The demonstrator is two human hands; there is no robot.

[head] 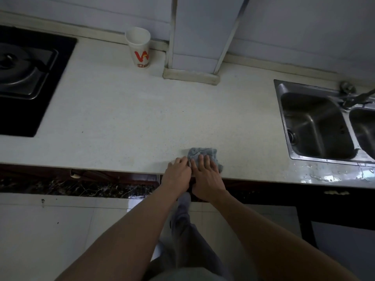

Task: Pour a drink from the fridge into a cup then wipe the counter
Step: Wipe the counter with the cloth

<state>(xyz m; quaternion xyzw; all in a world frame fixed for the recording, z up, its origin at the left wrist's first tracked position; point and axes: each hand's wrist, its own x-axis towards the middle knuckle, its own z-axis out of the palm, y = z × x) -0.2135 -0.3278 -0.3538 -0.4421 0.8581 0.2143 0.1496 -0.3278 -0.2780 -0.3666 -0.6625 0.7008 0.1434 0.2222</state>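
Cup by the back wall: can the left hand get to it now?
Probably yes: only bare counter lies between the left hand and the cup, though it is a long stretch.

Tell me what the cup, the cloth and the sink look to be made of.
Cup: likely paper, matte white with a printed red logo and a thin wall.
Cloth: soft fabric, perhaps microfibre or terry, since its grey-blue surface looks fuzzy and crumpled.
Sink: metal, probably stainless steel, with a grey sheen and streaky reflections on the basin walls.
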